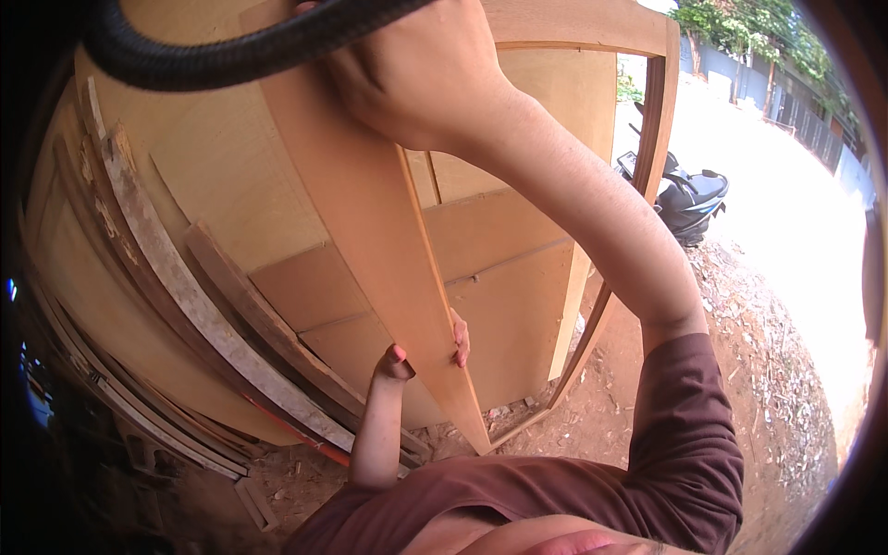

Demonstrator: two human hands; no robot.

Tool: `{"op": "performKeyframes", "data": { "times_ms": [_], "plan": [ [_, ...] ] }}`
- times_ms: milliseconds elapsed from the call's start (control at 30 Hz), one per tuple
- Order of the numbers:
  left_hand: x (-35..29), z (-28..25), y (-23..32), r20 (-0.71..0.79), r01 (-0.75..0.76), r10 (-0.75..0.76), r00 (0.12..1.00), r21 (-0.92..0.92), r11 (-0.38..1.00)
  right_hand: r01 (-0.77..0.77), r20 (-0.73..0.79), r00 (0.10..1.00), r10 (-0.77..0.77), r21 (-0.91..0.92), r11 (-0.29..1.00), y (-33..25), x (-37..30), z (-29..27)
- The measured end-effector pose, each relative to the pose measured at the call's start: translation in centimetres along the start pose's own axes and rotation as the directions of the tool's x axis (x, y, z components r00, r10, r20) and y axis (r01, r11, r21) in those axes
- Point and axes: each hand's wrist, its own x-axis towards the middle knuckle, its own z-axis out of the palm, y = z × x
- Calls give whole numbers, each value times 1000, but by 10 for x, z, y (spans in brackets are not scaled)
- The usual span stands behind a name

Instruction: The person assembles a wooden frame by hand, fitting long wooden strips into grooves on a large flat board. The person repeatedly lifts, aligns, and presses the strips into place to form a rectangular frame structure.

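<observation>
An upright light-brown wooden frame [375,222] stands close in front of me; its near upright runs down toward my chest. Low on this upright is my left hand [392,363], closed around it, with the thumb on the left edge and the fingers showing at the right edge. Higher up, my right hand [430,79] is wrapped over the same upright near its top, the arm bent out to the right. A black ribbed cable [250,57] crosses in front and hides part of the right hand's fingers.
Large plywood panels [504,305] stand behind the frame. On the left lean several worn boards [199,268] and planks. The dirt floor [601,398] is strewn with wood scraps. A motor scooter [689,199] is parked outside at the right, with trees [740,37] beyond it.
</observation>
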Motion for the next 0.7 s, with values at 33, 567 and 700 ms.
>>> {"op": "performKeyframes", "data": {
  "times_ms": [33,567,700],
  "plan": [
    [0,-4,0,3,-11,11,1000,0,1000,-33,61,998,33,-13,999,-7,4,7],
    [13,-63,12,22,-47,46,999,46,998,-347,196,909,369,-139,928,-101,-147,-16],
    [17,-84,15,35,-100,98,995,87,991,-995,275,-35,961,-100,-8,-185,-350,-133]
  ]
}}
